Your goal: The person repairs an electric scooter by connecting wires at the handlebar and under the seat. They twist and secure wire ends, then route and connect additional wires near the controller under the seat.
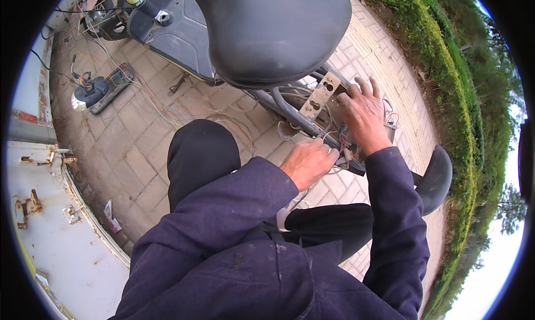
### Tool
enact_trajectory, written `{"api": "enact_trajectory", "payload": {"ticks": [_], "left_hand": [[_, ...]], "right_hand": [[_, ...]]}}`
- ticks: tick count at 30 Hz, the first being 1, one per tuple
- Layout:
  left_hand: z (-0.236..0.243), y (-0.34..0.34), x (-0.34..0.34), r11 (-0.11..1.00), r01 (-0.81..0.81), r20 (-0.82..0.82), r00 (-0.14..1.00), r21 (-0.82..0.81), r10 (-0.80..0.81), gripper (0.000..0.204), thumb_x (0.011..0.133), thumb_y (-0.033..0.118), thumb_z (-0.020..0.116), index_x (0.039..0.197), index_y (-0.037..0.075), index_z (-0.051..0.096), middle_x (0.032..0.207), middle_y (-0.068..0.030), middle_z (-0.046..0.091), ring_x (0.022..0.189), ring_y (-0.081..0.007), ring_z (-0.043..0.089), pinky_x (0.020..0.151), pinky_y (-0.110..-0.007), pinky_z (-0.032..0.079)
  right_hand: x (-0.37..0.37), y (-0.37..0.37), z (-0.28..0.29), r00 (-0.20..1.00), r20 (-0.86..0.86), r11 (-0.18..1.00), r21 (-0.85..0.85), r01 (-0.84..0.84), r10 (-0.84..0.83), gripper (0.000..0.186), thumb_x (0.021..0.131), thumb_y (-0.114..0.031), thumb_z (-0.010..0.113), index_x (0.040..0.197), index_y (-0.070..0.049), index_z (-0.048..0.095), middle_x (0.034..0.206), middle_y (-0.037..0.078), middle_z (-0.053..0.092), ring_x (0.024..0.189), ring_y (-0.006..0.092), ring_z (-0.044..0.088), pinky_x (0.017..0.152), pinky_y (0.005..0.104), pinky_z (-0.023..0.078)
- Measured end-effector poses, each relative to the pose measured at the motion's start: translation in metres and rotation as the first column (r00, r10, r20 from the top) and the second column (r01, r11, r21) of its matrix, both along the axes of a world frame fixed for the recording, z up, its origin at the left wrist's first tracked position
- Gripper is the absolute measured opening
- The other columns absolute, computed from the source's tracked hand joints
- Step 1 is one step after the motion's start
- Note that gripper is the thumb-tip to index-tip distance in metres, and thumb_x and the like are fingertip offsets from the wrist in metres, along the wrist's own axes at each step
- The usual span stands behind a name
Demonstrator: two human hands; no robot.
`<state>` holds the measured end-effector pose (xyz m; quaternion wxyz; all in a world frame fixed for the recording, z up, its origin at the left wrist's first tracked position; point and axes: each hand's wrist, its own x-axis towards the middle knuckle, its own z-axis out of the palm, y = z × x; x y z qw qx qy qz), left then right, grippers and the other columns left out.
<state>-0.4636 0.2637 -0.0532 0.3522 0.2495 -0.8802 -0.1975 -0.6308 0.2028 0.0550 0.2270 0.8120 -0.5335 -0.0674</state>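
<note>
In front of me stands a scooter with its rear part uncovered, the black saddle point(278, 30) above the tubular frame point(294, 117). My left hand point(311, 164) is closed beside the frame, knuckles up, next to loose wires; whatever its fingers pinch is hidden. My right hand point(366, 114) rests over the rear of the frame with its fingers apart and bent, seemingly holding nothing. Between the hands lies a tangle of coloured wires point(346, 144) with small connectors. A pale metal bracket point(322, 96) with keyhole-shaped holes sits on the frame just left of my right hand.
A detached lamp unit point(92, 91) lies on the brick paving at left, with long thin wires point(147, 91) trailing from it. The black footboard point(173, 22) extends far left. A rusty white metal panel point(61, 225) stands near left; a hedge point(446, 91) runs along the right.
</note>
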Motion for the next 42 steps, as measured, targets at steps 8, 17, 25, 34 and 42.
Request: {"api": "enact_trajectory", "payload": {"ticks": [8,17,25,34,42], "left_hand": [[0.0,-0.001,-0.001,0.999,0.01,-0.003,1.0,0.032,-0.009,0.008,0.085,0.011,0.062,0.091,0.006,0.064,0.082,-0.0091,0.067,0.09,-0.0276,0.068,0.072,-0.041,0.056],[-0.003,0.002,-0.004,0.999,-0.029,0.014,1.0,0.017,0.028,0.02,0.081,0.009,0.065,0.101,0.005,0.062,0.081,-0.0077,0.062,0.09,-0.0272,0.065,0.075,-0.042,0.054],[-0.003,0.0,-0.008,0.999,-0.014,0.002,1.0,0.044,0.014,0.018,0.081,0.009,0.065,0.098,0.006,0.061,0.081,-0.0072,0.062,0.087,-0.0276,0.065,0.073,-0.043,0.055],[-0.004,-0.003,-0.001,0.996,0.031,-0.03,0.999,0.081,-0.029,0.028,0.081,0.007,0.07,0.108,0.006,0.064,0.087,-0.008,0.064,0.088,-0.0293,0.064,0.073,-0.043,0.055],[-0.005,-0.002,-0.007,0.997,0.014,-0.005,1.0,0.081,-0.014,0.027,0.084,0.009,0.07,0.109,0.006,0.064,0.086,-0.0075,0.064,0.088,-0.0271,0.065,0.074,-0.041,0.056]], "right_hand": [[-0.021,-0.011,0.005,0.992,-0.014,0.99,-0.063,0.124,-0.125,0.006,0.087,-0.016,0.067,0.092,-0.012,0.067,0.091,0.008,0.063,0.104,0.0297,0.06,0.114,0.0527,0.036],[-0.03,-0.003,0.011,0.998,0.016,0.997,0.045,0.059,-0.059,0.008,0.089,-0.02,0.07,0.093,-0.013,0.067,0.09,0.007,0.061,0.1,0.0288,0.061,0.11,0.0493,0.039],[-0.042,-0.003,0.017,0.969,0.229,0.993,0.094,0.069,-0.09,0.017,0.089,-0.026,0.071,0.095,-0.011,0.066,0.091,0.008,0.063,0.099,0.0306,0.06,0.102,0.0466,0.041],[-0.043,-0.004,0.005,0.997,0.017,0.997,0.018,0.069,-0.069,0.015,0.084,-0.021,0.074,0.096,-0.013,0.068,0.092,0.006,0.068,0.101,0.0291,0.065,0.103,0.0485,0.044],[-0.047,-0.001,0.008,0.986,0.144,0.994,0.089,0.066,-0.079,0.019,0.089,-0.024,0.071,0.1,-0.01,0.067,0.097,0.009,0.067,0.102,0.0324,0.062,0.1,0.0471,0.043]]}}
